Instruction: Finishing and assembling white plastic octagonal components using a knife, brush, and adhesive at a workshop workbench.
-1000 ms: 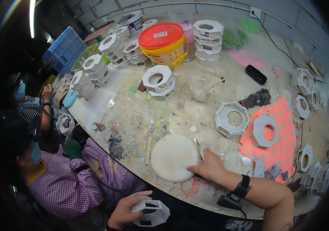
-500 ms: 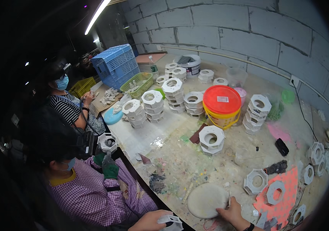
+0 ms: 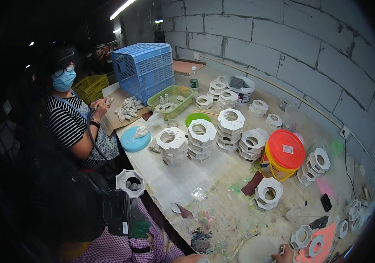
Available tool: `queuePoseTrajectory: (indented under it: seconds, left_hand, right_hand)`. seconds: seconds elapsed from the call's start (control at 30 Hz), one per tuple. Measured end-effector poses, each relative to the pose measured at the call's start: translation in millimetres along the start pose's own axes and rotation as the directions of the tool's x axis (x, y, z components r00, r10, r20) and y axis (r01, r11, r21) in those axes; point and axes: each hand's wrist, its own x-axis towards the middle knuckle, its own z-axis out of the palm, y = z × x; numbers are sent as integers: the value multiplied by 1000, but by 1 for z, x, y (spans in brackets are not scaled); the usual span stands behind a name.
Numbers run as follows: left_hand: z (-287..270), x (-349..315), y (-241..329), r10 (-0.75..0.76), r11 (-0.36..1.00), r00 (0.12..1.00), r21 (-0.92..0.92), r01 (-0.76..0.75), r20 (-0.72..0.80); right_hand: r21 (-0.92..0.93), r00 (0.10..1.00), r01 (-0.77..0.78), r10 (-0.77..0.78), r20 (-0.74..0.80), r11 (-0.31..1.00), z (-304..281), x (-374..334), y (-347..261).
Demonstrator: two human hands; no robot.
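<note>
My left hand (image 3: 189, 258) is at the bottom edge, mostly cut off, with a sliver of a white octagonal frame (image 3: 203, 261) beside its fingers. Half a second ago its fingers were wrapped round that frame. My right hand (image 3: 285, 254) is closed on a thin pale stick (image 3: 282, 249), its exact kind too small to tell. It is at the right rim of a round off-white disc (image 3: 257, 250) lying on the table. Just beyond that hand lies an octagonal ring (image 3: 301, 237), and another ring (image 3: 316, 246) rests on an orange-pink sheet (image 3: 327, 236).
Stacks of white octagonal frames (image 3: 201, 133) stand across the stained table (image 3: 222, 215). A red-lidded yellow bucket (image 3: 286, 149) is at the right, a green basket (image 3: 172, 105) and blue crate (image 3: 145, 72) farther back. Two co-workers sit at the left, one holding a frame (image 3: 130, 183).
The view has swung up and left, so both my hands appear lower in the picture. The left hand and its frame are now nearly out of sight. The right hand remains beside the disc.
</note>
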Motion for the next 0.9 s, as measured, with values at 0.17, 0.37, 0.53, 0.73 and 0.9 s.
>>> queuePoseTrajectory:
  seconds: [0.17, 0.37, 0.53, 0.73, 0.9]
  left_hand:
    - [-17, 9, -19, -8, 993, 1000, -120, 5, -26]
    - [-43, 8, -19, -114, 981, 990, -164, 100, -78]
    - [-62, 8, -14, -150, 976, 987, -168, 138, -55]
    - [-61, 10, -5, -174, 974, 979, -163, 156, -103]
    - [-61, 10, -14, -147, 980, 988, -143, 138, -54]
  right_hand:
    - [-100, 999, 25, -21, 45, 995, -6, 12, -15]
    - [-556, 970, 11, 126, 207, 831, -23, 30, -66]
    - [-324, 875, 412, -271, 400, 851, -40, 113, -182]
    - [-12, 768, 533, -478, 426, 846, -34, 232, -358]
    - [-14, 820, 535, -515, 247, 845, 15, 318, -410]
